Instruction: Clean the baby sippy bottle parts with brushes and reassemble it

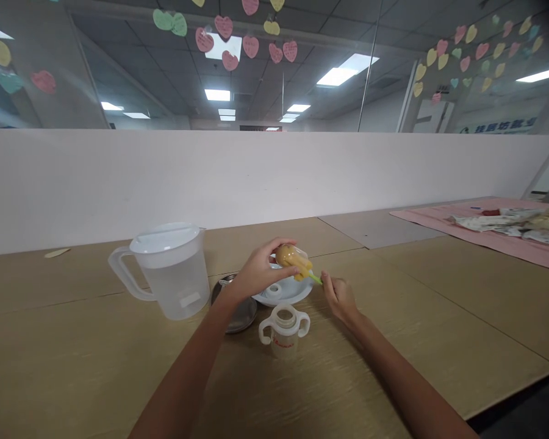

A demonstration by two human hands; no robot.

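My left hand (263, 268) is closed around a clear, rounded cap (285, 253) held above the white plate. A yellow sponge brush (304, 269) with a thin green handle reaches into it, its head partly seen through the clear wall. My right hand (338, 294) pinches the end of that handle. Just below the hands, a baby bottle (285, 335) with two white side handles and red print stands upright, its mouth uncovered. Behind it is the white plate (297, 294), with a small white ring-shaped part (273, 291) on it.
A lidded translucent pitcher (176, 274) stands at the left. Partly behind my left forearm lies a round metal dish or lid (242, 314). A flat wooden stick (57, 253) lies near the wall. Pink cloth (432, 222) with crumpled packets covers the far right.
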